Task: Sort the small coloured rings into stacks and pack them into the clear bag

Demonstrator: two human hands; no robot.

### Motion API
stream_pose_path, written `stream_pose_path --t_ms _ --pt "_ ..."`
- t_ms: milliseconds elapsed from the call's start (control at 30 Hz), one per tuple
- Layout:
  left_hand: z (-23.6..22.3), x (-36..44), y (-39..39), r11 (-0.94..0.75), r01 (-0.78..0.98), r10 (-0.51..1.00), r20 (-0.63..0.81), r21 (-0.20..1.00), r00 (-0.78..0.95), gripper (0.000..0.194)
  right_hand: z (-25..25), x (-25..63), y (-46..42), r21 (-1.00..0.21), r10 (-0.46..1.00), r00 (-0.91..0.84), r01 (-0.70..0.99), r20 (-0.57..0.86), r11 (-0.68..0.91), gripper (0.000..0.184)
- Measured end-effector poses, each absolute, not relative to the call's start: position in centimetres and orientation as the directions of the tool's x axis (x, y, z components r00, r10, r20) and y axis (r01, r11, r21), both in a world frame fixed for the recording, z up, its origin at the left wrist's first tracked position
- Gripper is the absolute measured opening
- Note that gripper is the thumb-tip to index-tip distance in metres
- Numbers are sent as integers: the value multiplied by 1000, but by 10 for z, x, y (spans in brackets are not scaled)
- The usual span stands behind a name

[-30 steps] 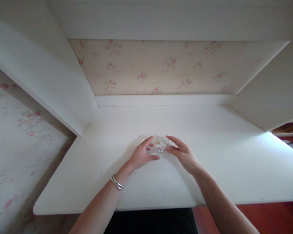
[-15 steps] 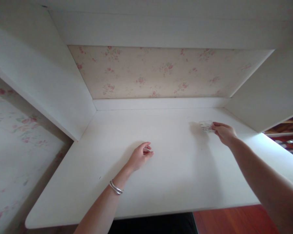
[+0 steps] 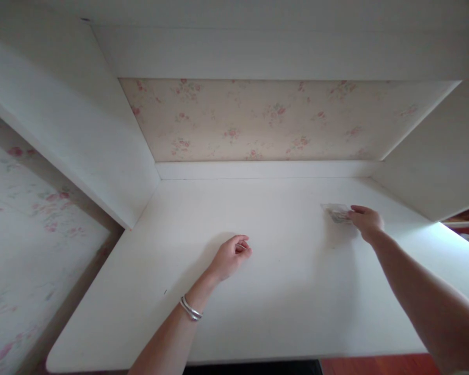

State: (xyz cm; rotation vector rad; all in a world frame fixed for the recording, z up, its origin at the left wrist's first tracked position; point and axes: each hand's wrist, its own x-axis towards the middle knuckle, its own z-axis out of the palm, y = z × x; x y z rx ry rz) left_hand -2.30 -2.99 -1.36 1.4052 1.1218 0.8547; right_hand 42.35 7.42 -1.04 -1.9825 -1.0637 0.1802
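Note:
My right hand (image 3: 366,221) pinches one edge of a small clear plastic bag (image 3: 336,212) with greyish-white contents, too small to make out. The bag is at or just above the right rear of the white desk top (image 3: 281,291); whether it touches the surface I cannot tell. Nearer the middle of the desk, my left hand (image 3: 231,256) is curled with thumb and fingertips together. A thin whitish piece shows between those fingers, its kind unclear. Silver bangles (image 3: 190,308) circle the left wrist.
White side panels (image 3: 101,156) stand left and right, with an overhead board (image 3: 281,52) above. Floral wallpaper (image 3: 258,120) covers the back wall. An opening with reddish items (image 3: 467,229) lies at the far right. Red wooden flooring (image 3: 375,364) shows below the front edge.
The clear bag has tilted and been lowered slightly in my right hand. My left hand keeps its curled pose. The whole view has shifted a little.

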Motion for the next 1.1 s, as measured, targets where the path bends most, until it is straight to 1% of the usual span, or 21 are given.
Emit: stream_pose_path --t_ms 67,133,233,300,367,433,500,567,600,667,800,1100 --pt "-13 -23 -29 46 165 950 -94 985 298 37 -5 414 79 -693 722 606 677 334 -248 19" --pt "-14 -23 -29 39 178 951 -91 983 296 29 2 396 84 -651 716 547 739 434 -171 23" --pt "-15 -23 -29 18 199 951 -78 980 300 20 8 349 86 -639 757 440 768 484 -39 25" --pt "-15 -22 -29 14 196 951 -73 981 301 21 10 303 78 -720 823 355 688 443 91 27" --pt "-14 -21 -30 22 195 952 -80 981 294 24 9 251 62 -835 894 284 527 348 158 30" --pt "-13 -20 -30 26 208 953 -87 978 289 28 5 198 40 -913 962 145 375 231 162 32" --pt "-13 -20 -30 20 227 953 -87 974 289 29 0 151 19 -958 983 11 226 185 177 31" --pt "-12 -20 -30 -5 241 954 -67 971 292 24 -7 117 1 -987 989 -133 132 72 89 33" --pt "-12 -21 -30 -23 242 953 -52 970 297 20 -10 106 -6 -992 983 -181 117 19 41 35" --pt "-12 -21 -30 -53 235 947 -25 971 319 20 -15 94 -15 -992 963 -268 125 -1 33 37" --pt "-11 -20 -32 -69 236 929 -23 969 368 27 -17 98 -21 -987 956 -290 146 28 74 39" --pt "-7 -19 -34 -100 291 928 -16 951 371 33 -9 104 -23 -975 940 -334 177 67 133 34"
